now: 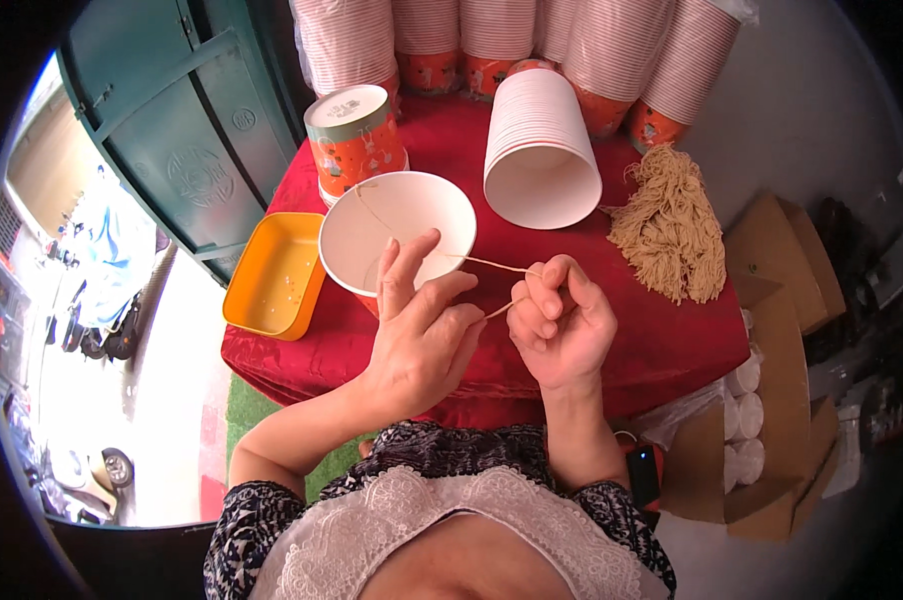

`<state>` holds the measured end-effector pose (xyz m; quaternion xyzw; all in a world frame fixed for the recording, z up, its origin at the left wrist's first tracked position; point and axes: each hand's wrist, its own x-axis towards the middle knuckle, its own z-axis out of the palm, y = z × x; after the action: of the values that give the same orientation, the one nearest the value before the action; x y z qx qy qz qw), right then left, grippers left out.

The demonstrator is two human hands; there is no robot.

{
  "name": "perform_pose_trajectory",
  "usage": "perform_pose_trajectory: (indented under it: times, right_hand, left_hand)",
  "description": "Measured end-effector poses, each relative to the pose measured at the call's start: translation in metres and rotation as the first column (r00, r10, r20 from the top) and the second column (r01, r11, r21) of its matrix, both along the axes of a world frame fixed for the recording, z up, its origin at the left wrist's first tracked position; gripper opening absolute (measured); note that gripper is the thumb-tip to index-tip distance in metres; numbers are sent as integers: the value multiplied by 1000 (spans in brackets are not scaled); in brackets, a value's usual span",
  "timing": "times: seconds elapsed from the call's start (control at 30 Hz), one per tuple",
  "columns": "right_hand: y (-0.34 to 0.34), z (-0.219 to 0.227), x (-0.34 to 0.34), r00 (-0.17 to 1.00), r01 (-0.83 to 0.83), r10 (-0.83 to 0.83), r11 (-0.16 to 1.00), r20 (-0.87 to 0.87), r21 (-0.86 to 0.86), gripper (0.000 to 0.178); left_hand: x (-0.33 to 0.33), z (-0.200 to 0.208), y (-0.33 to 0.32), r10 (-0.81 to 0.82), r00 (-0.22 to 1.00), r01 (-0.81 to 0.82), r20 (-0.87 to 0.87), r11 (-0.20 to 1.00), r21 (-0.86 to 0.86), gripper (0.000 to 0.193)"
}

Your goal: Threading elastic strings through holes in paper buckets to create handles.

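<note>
A thin tan string [500, 264] runs out of a wide white paper cup [402, 200] to my right hand [566, 325], whose fingers are curled closed on it. A lower stretch of the string loops back to my left hand [417, 325]. There the thumb and fingers pinch it, with the index and middle fingers raised before the cup. A small knot of string shows at the cup's upper left rim. The cup stands tilted open toward me, its lower front hidden by my left hand.
A yellow tray [272, 322] with small white bits sits left on the red cloth [652, 345]. Behind are an upturned orange cup [357, 150], a lying stack of white cups [542, 150] and wrapped cup stacks [612, 60]. Right lie a string bundle [672, 230] and cardboard boxes [772, 400].
</note>
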<state>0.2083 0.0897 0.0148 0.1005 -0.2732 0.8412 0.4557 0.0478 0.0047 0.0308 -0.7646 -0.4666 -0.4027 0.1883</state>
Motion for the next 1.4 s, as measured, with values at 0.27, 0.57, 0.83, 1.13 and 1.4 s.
perform_pose_trajectory:
  times: [0.27, 0.57, 0.83, 1.13, 1.4]
  right_hand:
    - [-10, -20, 8, 244, 441, -912, 408, 330, 799, 22]
    - [-28, -6, 8, 512, 145, -750, 556, 418, 819, 17]
    - [-7, 2, 1, 396, 251, -843, 480, 364, 840, 4]
    - [9, -6, -12, -2, 380, -1000, 5, 6, 925, 15]
    - [-14, -20, -36, 135, 338, -990, 22, -26, 941, 18]
  left_hand:
    - [5, 16, -18, 16, 994, -34, -112, 986, -165, 15]
    - [-4, 35, -13, -94, 975, 49, -203, 974, -220, 17]
    - [-22, 53, 4, -21, 996, -1, -91, 974, -227, 16]
    - [-52, 54, 19, 88, 990, -45, 110, 938, -344, 4]
    - [-61, 56, 26, 115, 980, -6, 164, 834, -551, 11]
